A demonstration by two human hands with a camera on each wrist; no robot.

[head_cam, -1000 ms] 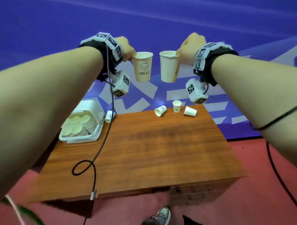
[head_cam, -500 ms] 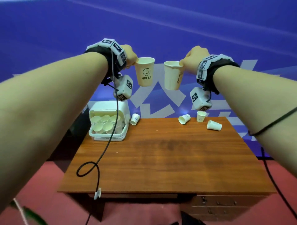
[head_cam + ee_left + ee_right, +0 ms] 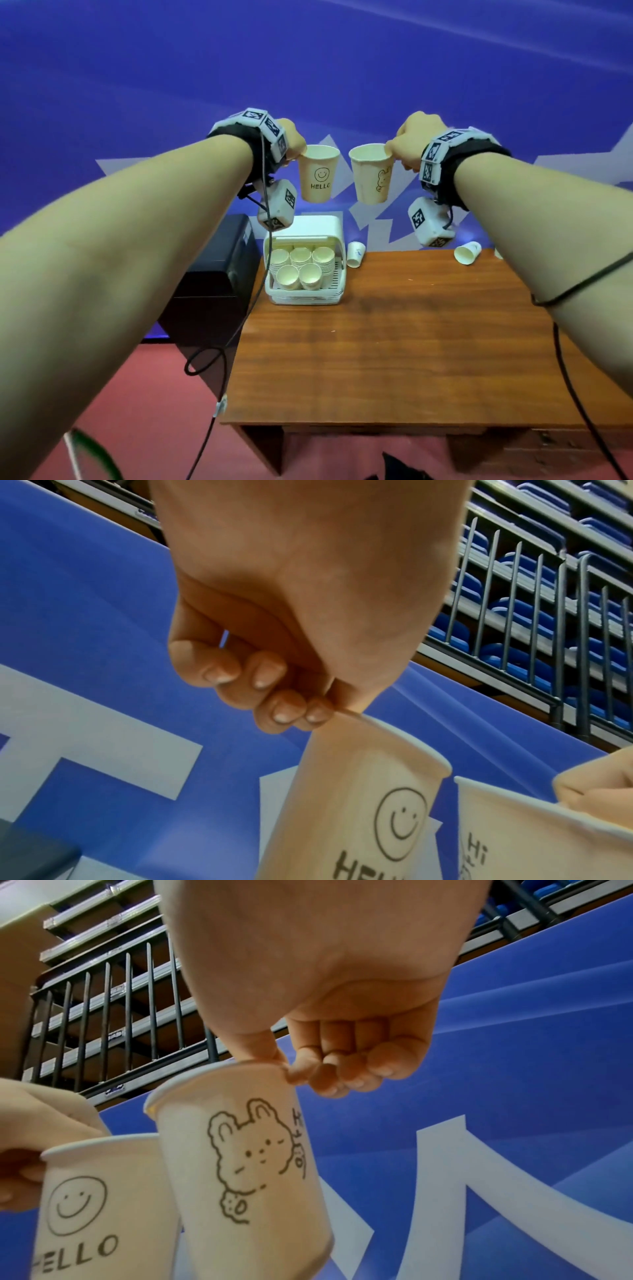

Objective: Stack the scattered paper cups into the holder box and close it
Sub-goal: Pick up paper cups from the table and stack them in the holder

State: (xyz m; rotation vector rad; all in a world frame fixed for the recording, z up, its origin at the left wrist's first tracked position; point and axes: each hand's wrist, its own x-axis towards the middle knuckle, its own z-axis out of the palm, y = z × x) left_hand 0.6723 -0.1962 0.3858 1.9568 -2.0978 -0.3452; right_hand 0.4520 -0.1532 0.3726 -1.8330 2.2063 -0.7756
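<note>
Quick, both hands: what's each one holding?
Left hand: pinches the smiley cup by its rim.
Right hand: pinches the bear cup by its rim.

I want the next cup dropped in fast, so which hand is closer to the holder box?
Left. The left hand, pinching the HELLO cup, hangs almost above the box. The right hand, pinching the bear cup, is farther to the box's right.

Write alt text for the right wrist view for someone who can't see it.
The right hand pinches the rim of a bear-print paper cup, held upright in the air. Beside it the left hand holds a smiley HELLO cup, before a blue banner.
</note>
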